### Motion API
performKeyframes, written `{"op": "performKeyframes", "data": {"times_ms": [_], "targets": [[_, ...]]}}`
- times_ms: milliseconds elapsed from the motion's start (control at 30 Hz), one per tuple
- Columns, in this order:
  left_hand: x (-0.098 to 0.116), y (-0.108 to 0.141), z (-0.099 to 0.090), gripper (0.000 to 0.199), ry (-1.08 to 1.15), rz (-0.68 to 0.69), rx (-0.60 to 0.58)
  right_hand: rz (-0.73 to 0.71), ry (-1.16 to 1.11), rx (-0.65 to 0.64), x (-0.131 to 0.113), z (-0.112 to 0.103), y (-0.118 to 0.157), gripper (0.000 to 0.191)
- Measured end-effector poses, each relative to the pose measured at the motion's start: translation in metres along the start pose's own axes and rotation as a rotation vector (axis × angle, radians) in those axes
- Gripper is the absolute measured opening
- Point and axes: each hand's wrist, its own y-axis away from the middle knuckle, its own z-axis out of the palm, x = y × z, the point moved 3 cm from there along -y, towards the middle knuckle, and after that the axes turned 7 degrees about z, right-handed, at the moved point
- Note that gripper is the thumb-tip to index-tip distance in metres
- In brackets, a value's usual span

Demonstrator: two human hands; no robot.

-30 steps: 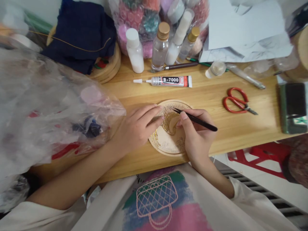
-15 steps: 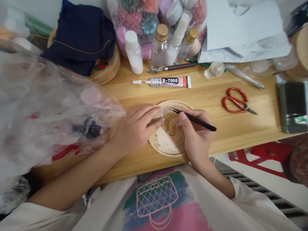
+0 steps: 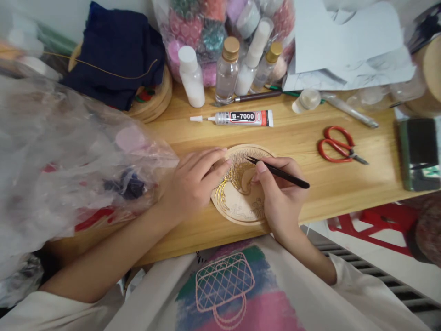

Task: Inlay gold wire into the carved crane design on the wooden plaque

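A round wooden disc (image 3: 237, 212) with a raised rim lies on the table before me. Fine drawn lines and curved gold wire (image 3: 223, 191) decorate its face. My left hand (image 3: 196, 181) rests on the disc's left edge, its fingers stretched out and lying against the rim. Black tweezers (image 3: 284, 175) are held pen-like in my right hand (image 3: 280, 188), which leans on the disc's right side. Their tips are over the upper middle of the design, close to the surface. Whether anything is between the tips is too small to tell.
Beyond the disc lies a B-7000 glue tube (image 3: 243, 118), with bottles (image 3: 226, 71) behind it. Red-handled cutters (image 3: 339, 145) lie to the right. A clear plastic bag (image 3: 86, 151) fills the left side. Papers (image 3: 347, 50) stand at the back right.
My left hand has shifted slightly left, its thumb drawing back toward the rim and uncovering more of the gold wire. My right hand and the tweezers have hardly moved.
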Motion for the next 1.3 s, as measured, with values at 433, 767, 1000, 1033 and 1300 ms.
{"op": "performKeyframes", "data": {"times_ms": [433,767,1000,1033,1300], "targets": [[-0.0034,0.0042,0.0051,0.027,0.182,-0.07,-0.058,0.006,-0.007,0.003,-0.0014,-0.0001,0.0001,0.016],[0.0004,0.0001,0.004,0.024,0.109,-0.006,-0.046,0.023,-0.001,-0.006,-0.0014,0.0003,0.0009,0.019],[0.0013,-0.0005,0.0042,0.022,0.009,0.05,-0.044,0.032,-0.012,-0.002,-0.0006,-0.0001,0.0009,0.019],[0.0014,-0.0006,0.004,0.022,0.006,0.054,-0.038,0.03,-0.015,-0.003,-0.0005,-0.0002,0.0009,0.019],[0.0018,0.0006,0.005,0.021,0.022,0.026,-0.032,0.017,-0.011,-0.005,-0.0009,0.0003,0.0008,0.018]]}}
